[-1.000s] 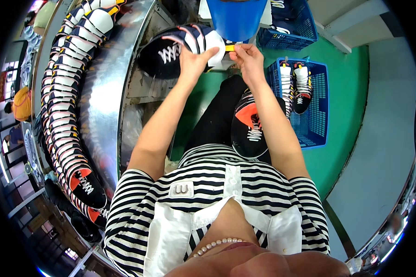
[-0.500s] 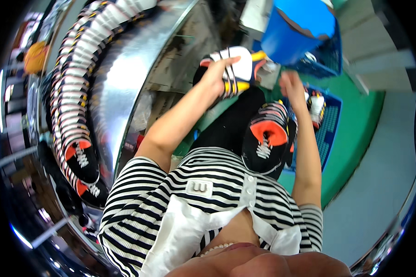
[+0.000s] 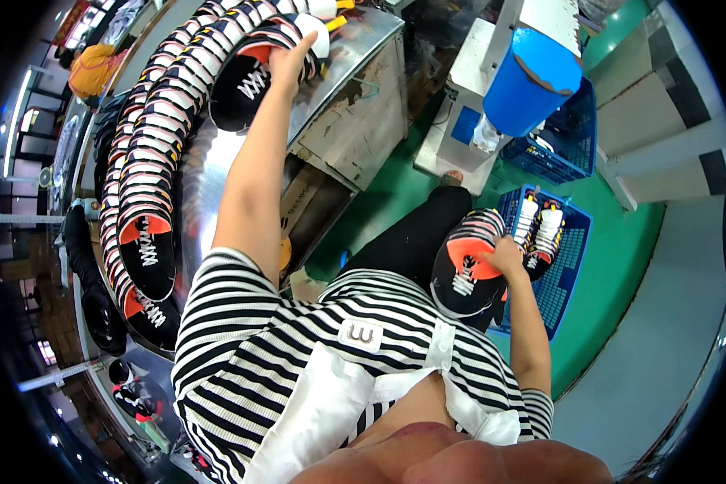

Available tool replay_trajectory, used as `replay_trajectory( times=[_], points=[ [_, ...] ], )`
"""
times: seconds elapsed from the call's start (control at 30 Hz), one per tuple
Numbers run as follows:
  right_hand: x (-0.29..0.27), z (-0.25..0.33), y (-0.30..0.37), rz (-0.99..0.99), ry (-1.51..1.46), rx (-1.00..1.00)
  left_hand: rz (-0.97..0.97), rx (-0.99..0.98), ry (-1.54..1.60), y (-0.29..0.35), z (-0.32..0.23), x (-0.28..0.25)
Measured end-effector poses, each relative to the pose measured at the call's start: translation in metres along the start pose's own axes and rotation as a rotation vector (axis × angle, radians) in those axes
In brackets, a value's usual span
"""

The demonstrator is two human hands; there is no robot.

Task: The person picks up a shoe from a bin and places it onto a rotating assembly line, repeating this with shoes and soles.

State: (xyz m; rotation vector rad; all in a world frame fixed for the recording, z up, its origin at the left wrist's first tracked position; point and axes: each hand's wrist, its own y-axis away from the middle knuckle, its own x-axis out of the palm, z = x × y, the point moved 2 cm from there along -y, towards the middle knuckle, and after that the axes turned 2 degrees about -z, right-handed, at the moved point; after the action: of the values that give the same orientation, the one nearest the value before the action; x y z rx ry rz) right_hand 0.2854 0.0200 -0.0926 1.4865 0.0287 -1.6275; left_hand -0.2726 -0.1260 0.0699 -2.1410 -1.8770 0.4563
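My left hand (image 3: 289, 64) grips a short stack of nested shoe uppers (image 3: 235, 87) over the metal table. They are black with white laces and red-orange lining. Long curved rows of nested uppers (image 3: 149, 153) lie right beside it. Down by my lap, my right hand (image 3: 504, 256) is closed on the collar of another nested stack of shoe uppers (image 3: 460, 270), which rests on my thigh with its toe toward me. Some of its fingertips are hidden inside the opening.
A blue basket (image 3: 569, 274) with several shoe uppers (image 3: 547, 230) stands on the green floor at right. Beyond it are a blue bucket (image 3: 532, 89), another blue basket (image 3: 573, 165) and a light-coloured machine (image 3: 460, 137). The metal table's edge (image 3: 351, 68) runs along my left.
My left hand has carried its stack of shoe uppers from above my knees left onto the table side. My right hand has come down from near the bucket to the lap stack.
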Motion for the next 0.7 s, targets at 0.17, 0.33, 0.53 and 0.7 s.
replay_trajectory(
  times=[0.17,0.33,0.53,0.7],
  points=[
    [-0.016,-0.030,0.028,-0.522,-0.390,-0.162,0.315,-0.181,0.007,0.014,-0.010,-0.003],
    [-0.102,0.007,0.041,-1.031,-0.686,-0.017,0.416,-0.170,0.269,0.182,-0.114,-0.011],
    [-0.103,0.109,0.029,-0.905,-0.972,-0.285,1.158,-0.888,0.511,0.323,-0.117,0.100],
    [-0.087,0.104,0.002,-0.715,-1.162,-0.147,1.023,-0.963,0.306,0.316,-0.086,0.098]
  ],
)
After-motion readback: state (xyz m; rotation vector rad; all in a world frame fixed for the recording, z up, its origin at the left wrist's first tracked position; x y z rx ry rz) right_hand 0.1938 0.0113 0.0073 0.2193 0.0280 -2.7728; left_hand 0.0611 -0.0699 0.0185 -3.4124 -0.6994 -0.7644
